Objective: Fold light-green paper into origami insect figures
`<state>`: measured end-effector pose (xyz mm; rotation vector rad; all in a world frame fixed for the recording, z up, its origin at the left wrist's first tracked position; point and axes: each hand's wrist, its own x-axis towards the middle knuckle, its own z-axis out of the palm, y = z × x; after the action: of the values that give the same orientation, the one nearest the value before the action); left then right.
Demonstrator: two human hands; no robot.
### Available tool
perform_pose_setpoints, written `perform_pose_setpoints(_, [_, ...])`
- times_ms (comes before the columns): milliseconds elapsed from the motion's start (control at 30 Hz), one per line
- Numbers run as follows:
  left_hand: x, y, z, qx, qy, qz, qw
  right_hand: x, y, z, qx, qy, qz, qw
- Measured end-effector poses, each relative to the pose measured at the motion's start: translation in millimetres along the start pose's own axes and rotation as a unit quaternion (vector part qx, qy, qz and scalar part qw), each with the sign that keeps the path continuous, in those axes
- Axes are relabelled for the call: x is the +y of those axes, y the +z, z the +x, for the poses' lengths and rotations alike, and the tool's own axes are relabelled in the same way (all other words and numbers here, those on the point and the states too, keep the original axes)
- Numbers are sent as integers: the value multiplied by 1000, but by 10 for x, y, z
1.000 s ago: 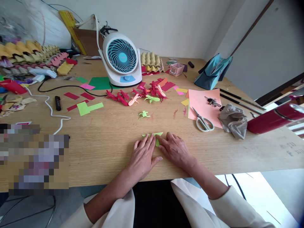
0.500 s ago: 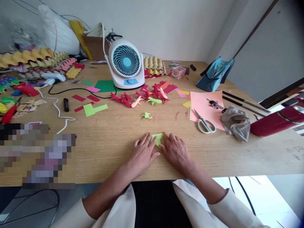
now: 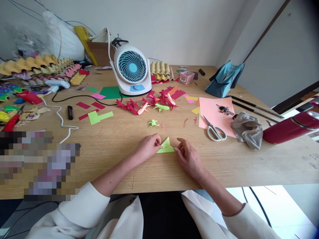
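A folded light-green paper [image 3: 166, 149], with a triangular point standing toward the far side, lies on the table between my hands. My left hand [image 3: 149, 146] has its fingers curled, and its thumb and fingertips pinch the paper's left corner. On the other side, my right hand [image 3: 188, 156] has its thumb at the right corner and its index finger stretched out, apart from the thumb. Just beyond sits a small light-green folded paper figure [image 3: 153, 123]. Farther back are several red folded figures [image 3: 131, 106], a peach one [image 3: 144, 108] and another green one [image 3: 161, 107].
A white fan [image 3: 136, 71] stands at the back. Scissors [image 3: 214, 130] and keys [image 3: 225, 110] lie on peach paper [image 3: 203, 113] at right, near a grey cloth [image 3: 248, 128] and a red bottle [image 3: 290, 127]. Green paper scraps [image 3: 94, 118] and a black marker [image 3: 70, 113] lie left.
Both hands have lifted from pressing the green paper flat and drawn slightly apart. The paper now has its point facing away from me instead of toward me.
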<state>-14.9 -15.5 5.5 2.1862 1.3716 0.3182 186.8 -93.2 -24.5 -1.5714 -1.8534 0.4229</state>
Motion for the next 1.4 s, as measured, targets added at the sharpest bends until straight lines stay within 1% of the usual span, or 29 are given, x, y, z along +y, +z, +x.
perform_pose_setpoints(67, [-8,-16,11,-8,-5,-20,1000,28,-21,38,4,40,68,997])
perform_pose_setpoints(100, [-5,-15,6,-1,-2,-11,1000,36,-25,55,4,53,85,995])
perform_pose_setpoints(167, [15,11,-19,20,14,28,999,43,-17,76,3,57,91,994])
perform_pose_setpoints(233, [43,57,-50,43,32,61,997,43,6,79,4,47,76,996])
perform_pose_setpoints(300, [65,98,-64,60,43,58,996,41,25,73,3,44,69,997])
perform_pose_setpoints(367, [77,112,-50,61,41,18,997,34,23,76,-5,56,83,995])
perform_pose_setpoints(433, [80,92,-13,44,30,-54,997,19,-5,108,-20,80,117,990])
perform_pose_setpoints(500, [78,50,35,19,27,-140,990,-6,-49,181,-43,101,162,981])
perform_pose_setpoints(567, [68,2,85,2,40,-208,977,-30,-94,294,-75,109,201,971])
perform_pose_setpoints(633, [44,-36,135,6,58,-236,970,-48,-123,435,-108,109,207,966])
perform_pose_setpoints(733, [-32,-69,223,31,70,-264,961,-63,-120,659,-125,87,224,963])
perform_pose_setpoints(833, [-143,-74,324,35,74,-298,951,-71,-54,849,-133,63,251,957])
perform_pose_setpoints(933, [-244,-50,398,59,91,-298,948,-61,70,963,-134,45,292,946])
perform_pose_setpoints(1033, [-294,-1,410,76,94,-307,944,-31,209,974,-135,40,321,936])
perform_pose_setpoints(1133, [-289,47,376,94,91,-276,952,-7,296,906,-128,41,287,948])
perform_pose_setpoints(1267, [-271,83,338,121,120,-255,952,-14,287,825,-141,44,256,955])
perform_pose_setpoints(1400, [-272,98,308,126,124,-267,947,-56,230,811,-150,27,244,958])
